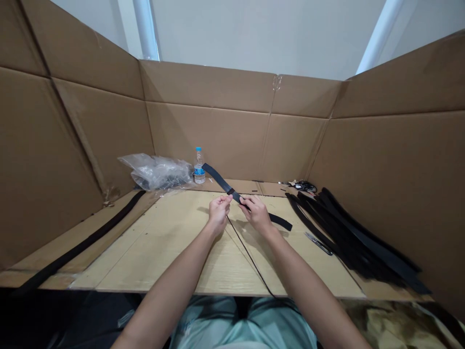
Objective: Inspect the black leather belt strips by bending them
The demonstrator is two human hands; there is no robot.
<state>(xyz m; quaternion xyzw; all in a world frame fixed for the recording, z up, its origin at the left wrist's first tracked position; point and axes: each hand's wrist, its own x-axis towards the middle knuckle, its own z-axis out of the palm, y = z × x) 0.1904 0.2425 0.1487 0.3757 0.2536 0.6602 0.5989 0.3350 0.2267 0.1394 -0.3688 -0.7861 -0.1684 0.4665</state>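
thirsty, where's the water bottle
The water bottle stands at the back of the table, left of centre in the head view, by the cardboard wall, between a crumpled plastic bag and the raised end of a black strap.

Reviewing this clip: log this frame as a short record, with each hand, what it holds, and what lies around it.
left hand: left hand grips a black strap
right hand: right hand grips the same strap
cord: thin black cord trails from the hands toward the lap
right side: pile of black straps, small metal tool
back: water bottle, plastic bag
setting: wooden board, cardboard walls
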